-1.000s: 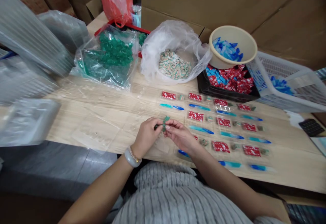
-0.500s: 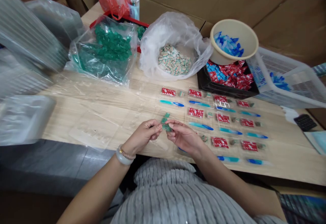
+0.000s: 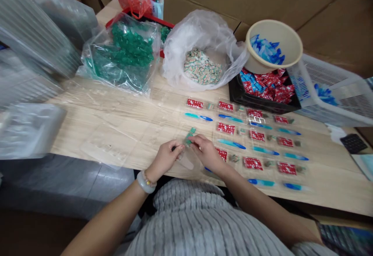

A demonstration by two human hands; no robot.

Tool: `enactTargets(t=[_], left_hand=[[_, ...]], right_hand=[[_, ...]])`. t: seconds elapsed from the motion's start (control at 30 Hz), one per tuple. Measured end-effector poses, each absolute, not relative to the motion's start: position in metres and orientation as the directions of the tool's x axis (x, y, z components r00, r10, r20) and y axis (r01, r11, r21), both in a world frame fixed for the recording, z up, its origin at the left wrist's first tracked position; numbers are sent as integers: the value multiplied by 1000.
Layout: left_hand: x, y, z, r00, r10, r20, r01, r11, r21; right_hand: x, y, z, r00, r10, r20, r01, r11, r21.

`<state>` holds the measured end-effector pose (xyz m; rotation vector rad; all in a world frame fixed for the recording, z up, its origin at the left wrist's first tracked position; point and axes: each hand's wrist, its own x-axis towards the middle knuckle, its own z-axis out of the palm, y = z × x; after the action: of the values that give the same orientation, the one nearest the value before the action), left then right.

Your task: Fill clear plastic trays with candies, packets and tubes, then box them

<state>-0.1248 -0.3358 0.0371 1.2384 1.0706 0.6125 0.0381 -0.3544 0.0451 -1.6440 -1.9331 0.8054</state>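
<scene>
The right hand pinches the green strip at the clear tray's far side; the left hand is curled, its hold unclear. A light, steady grip should suit such small pieces.

Curled left hand near right hand
</scene>
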Motion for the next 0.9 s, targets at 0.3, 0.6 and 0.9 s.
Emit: enactTargets(t=[0.3, 0.6, 0.9], left_hand=[[-122, -336, 31, 369, 884, -288, 179, 236, 955], [-127, -326, 44, 406, 685, -605, -317, 727, 610], [-126, -311, 68, 519, 618, -590, -541, 772, 332]], right_hand=[[24, -355, 31, -139, 986, -89, 914, 93, -395], [23, -351, 30, -49, 982, -185, 906, -34, -423], [20, -344, 76, -200, 977, 72, 755, 201, -624]])
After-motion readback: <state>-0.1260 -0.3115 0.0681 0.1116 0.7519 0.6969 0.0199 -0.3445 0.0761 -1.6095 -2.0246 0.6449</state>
